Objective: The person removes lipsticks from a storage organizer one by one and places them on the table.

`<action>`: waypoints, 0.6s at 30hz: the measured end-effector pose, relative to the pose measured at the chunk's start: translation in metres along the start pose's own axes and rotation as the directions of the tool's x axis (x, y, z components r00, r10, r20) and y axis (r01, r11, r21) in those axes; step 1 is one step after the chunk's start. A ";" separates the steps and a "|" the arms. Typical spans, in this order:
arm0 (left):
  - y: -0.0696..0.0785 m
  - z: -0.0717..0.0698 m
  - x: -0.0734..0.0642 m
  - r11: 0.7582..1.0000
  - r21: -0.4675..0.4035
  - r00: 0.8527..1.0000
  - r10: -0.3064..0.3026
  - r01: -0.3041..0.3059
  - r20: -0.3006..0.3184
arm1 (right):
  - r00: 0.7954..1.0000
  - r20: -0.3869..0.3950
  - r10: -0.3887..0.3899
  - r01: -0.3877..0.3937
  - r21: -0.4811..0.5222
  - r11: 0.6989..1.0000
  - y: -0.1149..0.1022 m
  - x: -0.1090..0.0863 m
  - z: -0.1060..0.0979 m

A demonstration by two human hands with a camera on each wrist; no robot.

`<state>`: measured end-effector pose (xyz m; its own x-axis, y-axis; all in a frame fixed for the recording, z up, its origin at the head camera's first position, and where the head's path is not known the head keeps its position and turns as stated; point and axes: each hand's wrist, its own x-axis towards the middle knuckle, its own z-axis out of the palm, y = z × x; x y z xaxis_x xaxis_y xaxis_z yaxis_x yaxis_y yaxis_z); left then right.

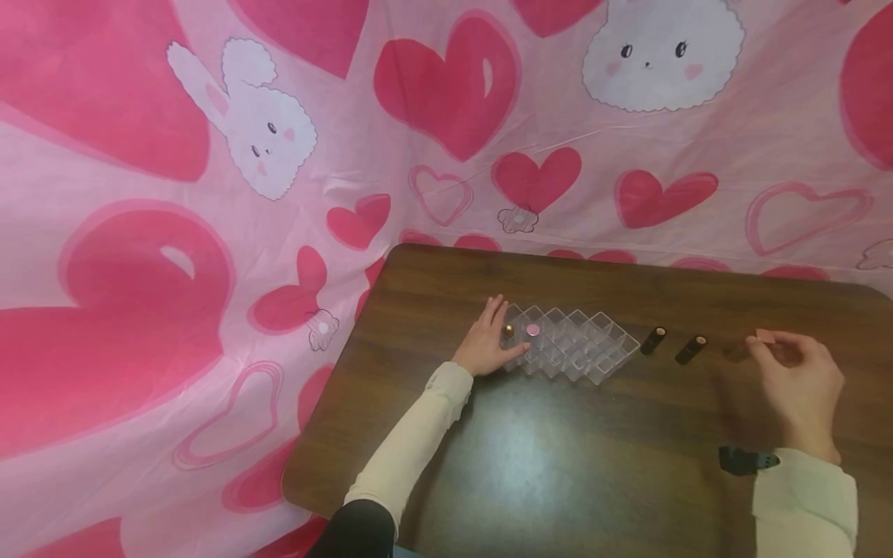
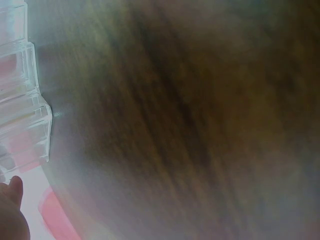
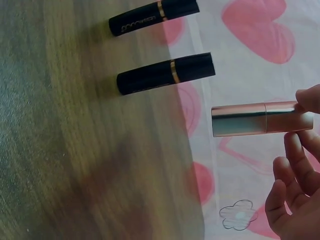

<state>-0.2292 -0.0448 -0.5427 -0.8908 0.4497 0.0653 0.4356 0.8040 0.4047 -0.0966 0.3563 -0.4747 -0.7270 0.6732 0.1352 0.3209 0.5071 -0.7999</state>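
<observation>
My left hand (image 1: 486,341) rests at the left end of a clear lipstick organizer (image 1: 586,349), fingers extended along its far side and thumb at the near side. Two lipsticks stand in its cells near that hand, one gold-topped (image 1: 508,330) and one pink-topped (image 1: 533,330). Raised over the table's right part, my right hand (image 1: 802,380) pinches a rose-gold lipstick tube (image 3: 250,119) by one end between thumb and fingers. Two black lipstick tubes with gold bands stand between organizer and right hand, the nearer one (image 3: 165,73) and another (image 3: 155,16). The left wrist view catches only the organizer's edge (image 2: 42,115) and a thumb (image 2: 15,192).
A dark wood table (image 1: 544,449) with rounded corners bears everything. Pink cloth (image 1: 363,170) printed with hearts and rabbits hangs behind it and along the left. Something black (image 1: 748,461) is strapped at my right wrist.
</observation>
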 end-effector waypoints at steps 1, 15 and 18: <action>0.000 0.000 0.000 1.000 0.000 1.000 -0.002 0.002 0.001 | 1.000 0.006 0.005 -0.005 -0.004 1.000 0.001 0.001 0.000; 0.001 -0.001 0.000 1.000 -0.014 1.000 0.005 -0.005 0.002 | 0.991 0.133 0.022 -0.012 -0.078 0.997 0.022 0.007 0.003; 0.001 -0.003 0.000 1.000 -0.022 1.000 0.005 -0.005 0.004 | 0.991 0.136 0.011 0.000 -0.079 0.997 0.025 0.008 0.005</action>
<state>-0.2291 -0.0447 -0.5397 -0.8882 0.4551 0.0633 0.4367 0.7932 0.4245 -0.0973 0.3712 -0.4967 -0.7993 0.5992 0.0460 0.3677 0.5482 -0.7512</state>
